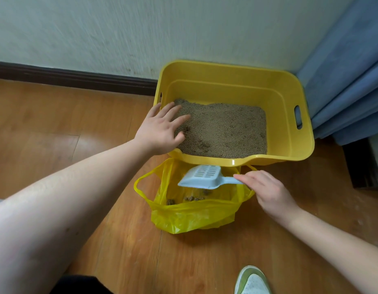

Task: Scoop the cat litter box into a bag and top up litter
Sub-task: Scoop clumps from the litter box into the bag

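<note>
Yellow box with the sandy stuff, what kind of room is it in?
Probably a room corner in a home: the litter box sits on a wooden floor against a wall, with a blue curtain beside it.

Both forearms are bare from the bottom frame edges to the wrists, with no sleeve, watch or bracelet on either, and the left hand [160, 129] and right hand [268, 193] wear no gloves or rings that can be seen. At the bottom edge, right of centre, the toe of a shoe [252, 281] shows: a white upper with small perforations and a pale green band running round the toe. A patch of black clothing [77, 285] lies at the bottom edge under the left forearm, too little of it in view to tell what garment it is.
</note>
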A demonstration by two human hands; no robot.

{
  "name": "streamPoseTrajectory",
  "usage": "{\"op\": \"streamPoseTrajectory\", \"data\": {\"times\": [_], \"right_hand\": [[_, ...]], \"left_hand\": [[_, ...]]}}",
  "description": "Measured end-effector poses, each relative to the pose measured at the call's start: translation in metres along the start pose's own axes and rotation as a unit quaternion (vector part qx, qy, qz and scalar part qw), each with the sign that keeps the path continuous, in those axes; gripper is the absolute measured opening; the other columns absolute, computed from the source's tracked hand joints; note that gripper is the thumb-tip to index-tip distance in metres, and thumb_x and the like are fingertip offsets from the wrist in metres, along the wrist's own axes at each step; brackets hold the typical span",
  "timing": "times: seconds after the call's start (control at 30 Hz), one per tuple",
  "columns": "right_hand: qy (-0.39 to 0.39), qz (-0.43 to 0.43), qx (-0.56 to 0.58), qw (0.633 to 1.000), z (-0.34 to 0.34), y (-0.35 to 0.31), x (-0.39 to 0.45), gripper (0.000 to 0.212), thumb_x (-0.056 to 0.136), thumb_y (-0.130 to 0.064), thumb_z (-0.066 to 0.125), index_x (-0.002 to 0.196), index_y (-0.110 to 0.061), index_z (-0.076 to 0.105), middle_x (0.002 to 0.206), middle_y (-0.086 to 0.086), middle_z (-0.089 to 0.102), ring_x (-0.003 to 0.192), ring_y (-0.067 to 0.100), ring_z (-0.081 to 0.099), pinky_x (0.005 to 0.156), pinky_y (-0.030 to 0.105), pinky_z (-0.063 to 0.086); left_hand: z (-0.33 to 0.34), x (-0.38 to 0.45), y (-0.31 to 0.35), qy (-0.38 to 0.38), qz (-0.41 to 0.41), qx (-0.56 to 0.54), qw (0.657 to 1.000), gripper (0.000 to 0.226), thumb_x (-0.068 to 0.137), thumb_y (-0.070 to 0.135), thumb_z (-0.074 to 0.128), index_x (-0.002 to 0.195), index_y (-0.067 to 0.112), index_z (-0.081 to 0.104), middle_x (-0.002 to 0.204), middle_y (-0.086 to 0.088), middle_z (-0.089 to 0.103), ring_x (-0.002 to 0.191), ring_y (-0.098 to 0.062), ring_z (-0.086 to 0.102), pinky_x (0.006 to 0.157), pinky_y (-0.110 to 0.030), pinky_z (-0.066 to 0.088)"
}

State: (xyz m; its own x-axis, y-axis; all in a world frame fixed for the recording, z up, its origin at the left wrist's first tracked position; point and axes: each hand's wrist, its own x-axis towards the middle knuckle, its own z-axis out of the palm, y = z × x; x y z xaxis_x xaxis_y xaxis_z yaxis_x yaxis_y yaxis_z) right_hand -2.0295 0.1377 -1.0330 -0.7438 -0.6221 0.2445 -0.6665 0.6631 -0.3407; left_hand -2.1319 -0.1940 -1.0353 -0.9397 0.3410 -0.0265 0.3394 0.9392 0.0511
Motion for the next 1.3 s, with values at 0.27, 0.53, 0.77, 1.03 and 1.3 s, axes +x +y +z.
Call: {"op": "streamPoseTrajectory", "data": {"times": [0.27,0.53,0.77,1.03,1.3], "right_hand": [[0.01,0.294,0.085,0.952,-0.059,0.015,0.065,0.032,0.099,-0.01,0.042,0.125,-0.018,0.06,0.086,-0.006,0.061,0.068,-0.001,0.054,0.058,0.012,0.038],[-0.302,0.38,0.032,0.874,-0.054,0.05,0.135,0.032,0.1,-0.021,0.044,0.081,-0.013,0.067,0.066,0.0,0.063,0.05,0.013,0.05,0.053,0.027,0.043],[-0.32,0.42,0.071,0.846,-0.018,0.044,0.152,0.03,0.1,-0.016,0.044,0.079,-0.01,0.064,0.066,0.001,0.06,0.055,0.014,0.052,0.06,0.03,0.047],[-0.212,0.57,0.3,0.735,0.019,0.037,0.16,0.022,0.101,-0.008,0.033,0.112,-0.003,0.052,0.07,0.007,0.048,0.053,0.013,0.041,0.031,0.015,0.033],[-0.298,0.364,0.061,0.88,0.036,0.051,0.147,0.029,0.096,-0.006,0.046,0.124,-0.007,0.055,0.101,0.012,0.064,0.082,0.024,0.057,0.064,0.029,0.04]], "left_hand": [[-0.001,-0.001,0.001,0.02,-0.011,-0.004,1.0,0.062,0.089,0.048,0.024,0.147,0.032,0.039,0.157,-0.007,0.033,0.149,-0.025,0.019,0.121,-0.05,0.006],[-0.003,-0.004,0.003,0.044,-0.034,-0.021,0.998,0.064,0.09,0.045,0.029,0.145,0.017,0.044,0.154,-0.012,0.037,0.147,-0.028,0.024,0.121,-0.044,0.01],[-0.002,-0.007,0.006,0.052,-0.066,-0.028,0.996,0.062,0.09,0.043,0.031,0.144,0.016,0.047,0.152,-0.017,0.039,0.145,-0.034,0.027,0.12,-0.046,0.018],[0.0,-0.005,0.004,0.032,-0.06,-0.014,0.998,0.059,0.091,0.044,0.03,0.145,0.023,0.045,0.153,-0.011,0.039,0.145,-0.03,0.027,0.121,-0.045,0.015],[-0.001,-0.004,0.004,0.016,-0.055,-0.007,0.998,0.061,0.092,0.045,0.026,0.148,0.025,0.04,0.155,-0.009,0.035,0.147,-0.027,0.023,0.121,-0.045,0.012]]}}
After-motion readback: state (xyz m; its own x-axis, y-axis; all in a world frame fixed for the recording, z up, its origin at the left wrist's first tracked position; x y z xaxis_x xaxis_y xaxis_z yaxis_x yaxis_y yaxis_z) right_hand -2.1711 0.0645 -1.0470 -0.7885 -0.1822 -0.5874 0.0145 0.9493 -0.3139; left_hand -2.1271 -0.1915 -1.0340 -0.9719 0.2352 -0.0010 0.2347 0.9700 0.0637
